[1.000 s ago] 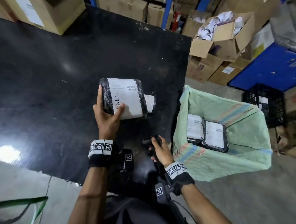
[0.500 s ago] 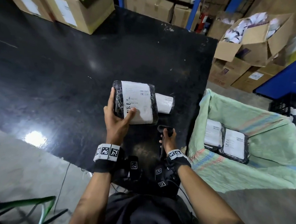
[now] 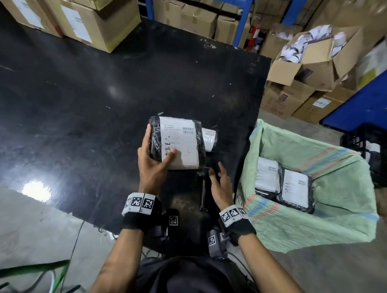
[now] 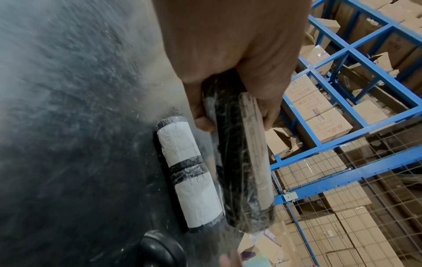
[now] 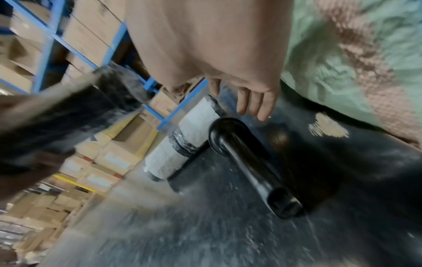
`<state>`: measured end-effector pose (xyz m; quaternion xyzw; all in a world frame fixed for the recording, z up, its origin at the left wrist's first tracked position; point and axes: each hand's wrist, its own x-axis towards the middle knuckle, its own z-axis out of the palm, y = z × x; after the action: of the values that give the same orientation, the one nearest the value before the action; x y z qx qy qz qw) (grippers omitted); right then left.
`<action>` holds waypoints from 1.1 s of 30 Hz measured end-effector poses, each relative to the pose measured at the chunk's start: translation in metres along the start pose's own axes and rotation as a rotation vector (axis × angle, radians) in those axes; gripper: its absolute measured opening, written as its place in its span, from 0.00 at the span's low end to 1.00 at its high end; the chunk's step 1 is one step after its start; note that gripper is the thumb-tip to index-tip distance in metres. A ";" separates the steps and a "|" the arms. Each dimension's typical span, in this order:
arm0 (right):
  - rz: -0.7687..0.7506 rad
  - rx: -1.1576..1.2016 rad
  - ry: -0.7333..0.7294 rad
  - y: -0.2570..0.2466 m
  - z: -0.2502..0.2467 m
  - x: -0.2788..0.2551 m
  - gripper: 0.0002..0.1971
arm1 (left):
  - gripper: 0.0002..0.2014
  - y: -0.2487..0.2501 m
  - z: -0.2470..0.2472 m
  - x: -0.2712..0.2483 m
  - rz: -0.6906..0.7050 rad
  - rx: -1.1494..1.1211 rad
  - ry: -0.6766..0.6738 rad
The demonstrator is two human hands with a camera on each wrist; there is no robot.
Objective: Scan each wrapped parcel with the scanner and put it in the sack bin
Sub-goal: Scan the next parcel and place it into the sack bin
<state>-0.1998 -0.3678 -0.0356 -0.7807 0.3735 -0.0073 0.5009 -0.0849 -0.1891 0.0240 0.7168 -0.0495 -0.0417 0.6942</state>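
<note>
Left hand [image 3: 153, 164]: grips a black-wrapped parcel [image 3: 177, 143] by its near-left corner, thumb on the white label, fingers along the left side; the parcel is held above the bench [image 3: 78, 100], label up.

Right hand [image 3: 222, 186]: fingers straight and apart, holding nothing, just over the scanner [image 5: 248, 162]. Whether it touches the scanner cannot be told.

Scanner: black, lying on the bench near its right edge, handle toward the person.

Second parcel [image 4: 189, 175]: a smaller roll with white labels, lying on the bench just beyond the scanner head and partly hidden under the held parcel in the head view.

Sack bin [image 3: 343, 176]: green woven sack, right of the bench, touching its edge. Two labelled parcels [image 3: 282, 187] lie inside, side by side.

Cardboard boxes [image 3: 82, 17]: stacked at the bench's far-left corner; more on blue racks [image 4: 342, 72] beyond.
</note>
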 end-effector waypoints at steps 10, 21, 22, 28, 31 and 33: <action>-0.302 0.316 -0.028 -0.065 -0.057 -0.020 0.28 | 0.47 0.006 0.051 -0.016 -0.035 -0.087 -0.170; -0.323 0.275 0.101 -0.045 -0.132 -0.022 0.29 | 0.44 0.035 0.133 -0.039 -0.062 -0.213 -0.369; -0.324 0.269 0.120 -0.042 -0.139 -0.021 0.29 | 0.44 0.039 0.142 -0.042 -0.076 -0.217 -0.384; -0.295 0.268 0.205 -0.018 -0.186 -0.013 0.30 | 0.44 0.039 0.198 -0.051 -0.092 -0.206 -0.463; -0.283 0.273 0.246 -0.007 -0.210 -0.010 0.30 | 0.43 0.045 0.227 -0.058 -0.122 -0.243 -0.505; -0.260 0.305 0.259 0.003 -0.225 -0.006 0.29 | 0.42 0.045 0.244 -0.061 -0.139 -0.238 -0.548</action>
<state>-0.2924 -0.5396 0.0762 -0.7301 0.3254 -0.2283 0.5558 -0.1774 -0.4240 0.0607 0.5941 -0.1805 -0.2865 0.7296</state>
